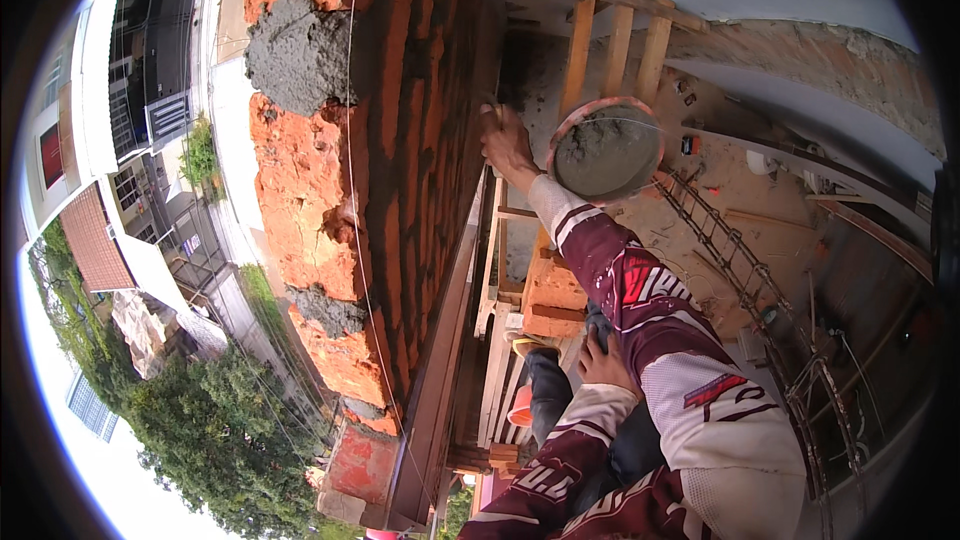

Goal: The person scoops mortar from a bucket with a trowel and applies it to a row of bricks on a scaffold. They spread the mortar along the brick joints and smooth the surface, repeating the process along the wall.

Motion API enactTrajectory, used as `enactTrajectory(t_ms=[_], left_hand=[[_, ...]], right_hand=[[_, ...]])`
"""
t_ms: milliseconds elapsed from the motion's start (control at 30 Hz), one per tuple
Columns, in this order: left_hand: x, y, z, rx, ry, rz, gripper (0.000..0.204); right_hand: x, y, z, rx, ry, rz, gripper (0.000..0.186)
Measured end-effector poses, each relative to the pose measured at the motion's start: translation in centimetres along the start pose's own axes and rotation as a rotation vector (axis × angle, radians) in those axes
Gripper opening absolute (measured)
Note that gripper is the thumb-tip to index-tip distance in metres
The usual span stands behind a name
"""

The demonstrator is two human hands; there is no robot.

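Observation:
My right hand (pixel 507 143) reaches to the inner face of a red brick wall (pixel 310 185), its fingers curled. What it grips, if anything, is hidden. Beside that hand stands a round tub of wet grey mortar (pixel 608 152). My left hand (pixel 606 364) rests on my dark-trousered leg, fingers laid over it and holding nothing. On the wall's top lies a big mortar clump (pixel 298 55), with a smaller mortar patch (pixel 328 311) nearer to me. A thin string (pixel 352 145) runs along the wall's edge.
Loose bricks (pixel 554 295) sit on the planks near my leg. Wooden slats (pixel 616 40) lie beyond the tub. A steel rebar cage (pixel 745 265) slants at right, above a littered floor. Left of the wall is a drop to a street and trees (pixel 215 415).

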State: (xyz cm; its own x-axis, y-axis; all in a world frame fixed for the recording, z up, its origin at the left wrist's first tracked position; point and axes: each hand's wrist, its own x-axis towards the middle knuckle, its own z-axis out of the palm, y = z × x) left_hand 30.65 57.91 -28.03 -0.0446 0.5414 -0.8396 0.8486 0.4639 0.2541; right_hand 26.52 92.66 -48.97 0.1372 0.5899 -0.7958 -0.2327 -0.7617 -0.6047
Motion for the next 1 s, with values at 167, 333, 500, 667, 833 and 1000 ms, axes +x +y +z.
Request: enactTrajectory(t_ms=[167,333,500,667,833,1000], left_hand=[[-0.2,-0.9,0.2,0.049,-0.064,0.001,0.074],[-1.2,-2.1,0.3,-0.038,-0.048,0.010,0.072],[-1.4,-3.5,2.6,-0.136,-0.039,0.070,0.069],[-3.0,-9.4,8.2,-0.283,0.047,0.214,0.067],[-7.3,-21.3,10.6,-0.331,0.097,0.145,0.071],[-15.2,-35.1,11.8,-0.348,-0.050,-0.209,0.063]], right_hand=[[-8.9,0.8,2.9,0.218,0.007,0.239,0.034],[-17.4,3.4,5.6,0.308,-0.168,0.156,0.036],[-21.9,5.7,5.1,0.156,-0.103,0.419,0.032],[-26.7,6.6,6.3,0.215,-0.070,0.119,0.030],[-31.3,10.8,9.8,0.252,-0.180,0.506,0.035],[-36.3,14.0,8.2,0.325,-0.203,0.516,0.041]])
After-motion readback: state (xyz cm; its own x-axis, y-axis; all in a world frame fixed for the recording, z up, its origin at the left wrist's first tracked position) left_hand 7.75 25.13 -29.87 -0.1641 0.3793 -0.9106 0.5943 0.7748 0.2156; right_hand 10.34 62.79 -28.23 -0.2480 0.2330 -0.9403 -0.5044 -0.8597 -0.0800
